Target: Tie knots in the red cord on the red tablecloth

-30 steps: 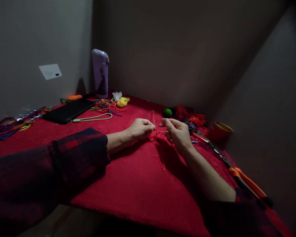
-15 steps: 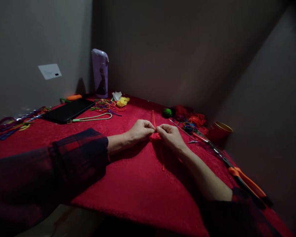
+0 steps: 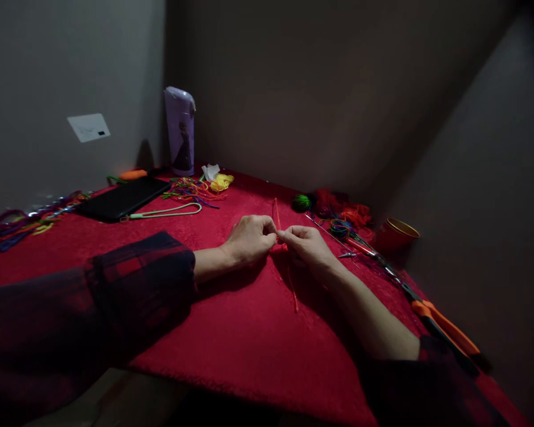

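An orange-red cord [image 3: 292, 289] runs between my hands near the middle of the red cloth; one end sticks up above the fingertips and another trails down toward me. My left hand [image 3: 251, 238] pinches the cord, its fingers curled and its back facing up. Fingertips nearly touching the left ones, my right hand [image 3: 306, 244] grips the same cord between thumb and forefinger. The part of the cord between the fingertips is small and mostly hidden.
On the red cloth [image 3: 231, 338], a black phone [image 3: 124, 198], green loop [image 3: 169, 210], coloured threads [image 3: 193, 188] and purple bottle [image 3: 180, 131] stand left. To the right are a green ball [image 3: 301, 203], red yarn [image 3: 356, 214], a red cup [image 3: 396, 236] and orange-handled pliers [image 3: 449, 329].
The fingers of my left hand have curled in more and turned slightly. My right fingertips have shifted a little left, and the trailing cord end has moved slightly toward me.
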`<action>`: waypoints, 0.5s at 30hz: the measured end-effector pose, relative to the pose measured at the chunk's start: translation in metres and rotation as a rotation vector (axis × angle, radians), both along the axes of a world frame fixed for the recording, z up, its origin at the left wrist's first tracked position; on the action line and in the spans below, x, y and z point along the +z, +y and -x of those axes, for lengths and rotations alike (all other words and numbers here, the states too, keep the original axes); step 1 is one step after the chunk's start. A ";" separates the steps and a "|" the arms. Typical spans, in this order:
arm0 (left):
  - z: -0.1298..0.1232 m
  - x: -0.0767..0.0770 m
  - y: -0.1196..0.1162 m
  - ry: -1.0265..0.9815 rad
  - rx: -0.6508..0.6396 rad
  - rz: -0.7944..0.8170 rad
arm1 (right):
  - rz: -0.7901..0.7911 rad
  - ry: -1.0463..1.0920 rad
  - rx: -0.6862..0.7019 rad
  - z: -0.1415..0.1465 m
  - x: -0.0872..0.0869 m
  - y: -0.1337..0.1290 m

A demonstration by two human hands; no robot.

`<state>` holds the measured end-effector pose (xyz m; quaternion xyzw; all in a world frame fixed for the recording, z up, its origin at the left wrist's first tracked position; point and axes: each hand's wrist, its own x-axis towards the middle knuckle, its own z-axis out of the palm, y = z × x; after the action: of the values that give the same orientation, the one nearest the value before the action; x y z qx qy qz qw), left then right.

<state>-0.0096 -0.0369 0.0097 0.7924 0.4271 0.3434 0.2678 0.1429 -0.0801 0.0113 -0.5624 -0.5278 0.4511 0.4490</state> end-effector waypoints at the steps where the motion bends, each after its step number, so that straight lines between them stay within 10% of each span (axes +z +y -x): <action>1: 0.000 0.000 -0.001 0.026 0.012 -0.017 | -0.001 0.002 -0.004 0.000 0.000 0.000; 10: 0.002 0.006 -0.010 0.172 0.066 -0.114 | 0.000 0.031 -0.021 0.001 -0.002 0.002; 15: 0.000 0.003 -0.018 0.157 -0.132 -0.162 | -0.004 0.041 -0.034 0.000 -0.004 0.002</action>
<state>-0.0099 -0.0553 0.0129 0.8622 0.3647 0.2954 0.1908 0.1432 -0.0781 0.0076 -0.5609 -0.5098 0.4538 0.4686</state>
